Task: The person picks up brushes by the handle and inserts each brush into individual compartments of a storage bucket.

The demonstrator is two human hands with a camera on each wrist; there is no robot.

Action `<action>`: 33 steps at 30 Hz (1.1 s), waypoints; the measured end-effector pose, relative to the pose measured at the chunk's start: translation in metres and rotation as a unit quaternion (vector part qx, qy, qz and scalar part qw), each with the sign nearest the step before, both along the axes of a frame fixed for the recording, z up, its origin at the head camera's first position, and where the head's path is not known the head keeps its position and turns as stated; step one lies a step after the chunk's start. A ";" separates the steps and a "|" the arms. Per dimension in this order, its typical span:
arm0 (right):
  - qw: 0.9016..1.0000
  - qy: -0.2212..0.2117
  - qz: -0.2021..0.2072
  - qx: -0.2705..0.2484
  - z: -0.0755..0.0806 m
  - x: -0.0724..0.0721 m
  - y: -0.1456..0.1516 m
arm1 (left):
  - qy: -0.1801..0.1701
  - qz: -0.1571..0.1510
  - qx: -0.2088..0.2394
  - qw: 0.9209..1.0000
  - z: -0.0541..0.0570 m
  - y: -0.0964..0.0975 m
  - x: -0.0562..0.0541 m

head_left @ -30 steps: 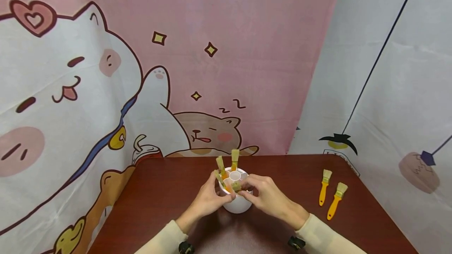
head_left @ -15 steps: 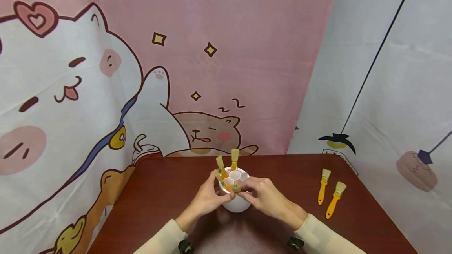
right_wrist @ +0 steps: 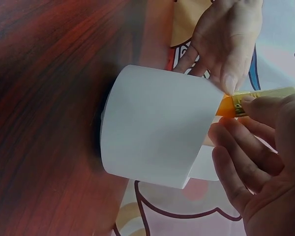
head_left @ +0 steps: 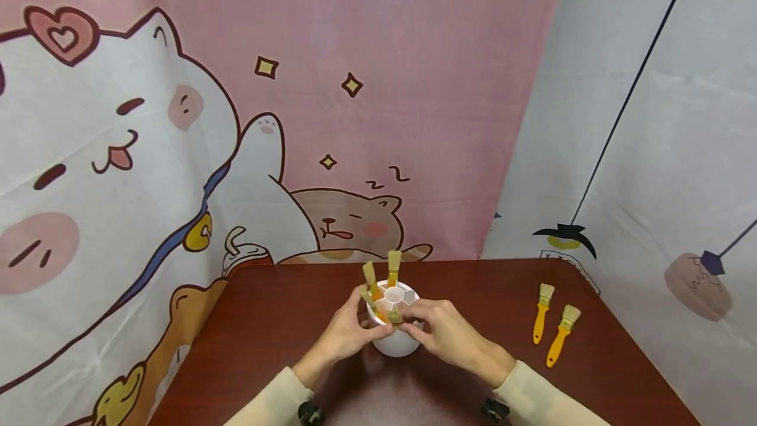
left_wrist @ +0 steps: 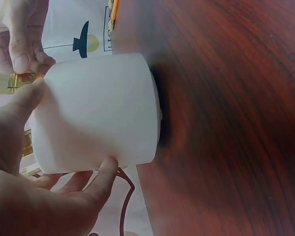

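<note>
A white round holder with a divided top stands upright on the table. My left hand grips it from the left, with the thumb at the rim and fingers along the side in the left wrist view. At the near rim, my right hand pinches a flat paintbrush by its metal band. The brush stands bristles up, its orange handle running down into the holder, lower part hidden. Around the far and left compartments stand other brushes, including a back brush and a left brush.
Two loose paintbrushes with yellow-orange handles, a farther brush and a nearer brush, lie on the right of the dark red table. A printed cloth hangs behind the table's far edge.
The pinched paintbrush sits slightly lower in the holder than one second ago. Both hands hold nearly the same places, and the loose brushes lie as before.
</note>
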State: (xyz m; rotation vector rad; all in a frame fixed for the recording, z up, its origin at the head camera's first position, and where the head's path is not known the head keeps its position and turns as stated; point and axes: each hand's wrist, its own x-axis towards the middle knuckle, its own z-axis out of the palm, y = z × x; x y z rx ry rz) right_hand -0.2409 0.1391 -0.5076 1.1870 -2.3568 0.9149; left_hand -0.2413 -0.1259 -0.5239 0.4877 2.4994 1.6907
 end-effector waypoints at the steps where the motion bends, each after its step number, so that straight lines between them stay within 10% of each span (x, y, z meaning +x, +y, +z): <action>1: 1.000 -0.002 0.000 0.000 0.000 0.000 0.000 | 0.001 -0.002 0.002 1.000 0.000 0.000 0.000; 33: 0.998 0.027 -0.050 -0.005 0.015 0.015 0.035 | -0.009 -0.016 0.032 0.999 0.003 0.001 0.001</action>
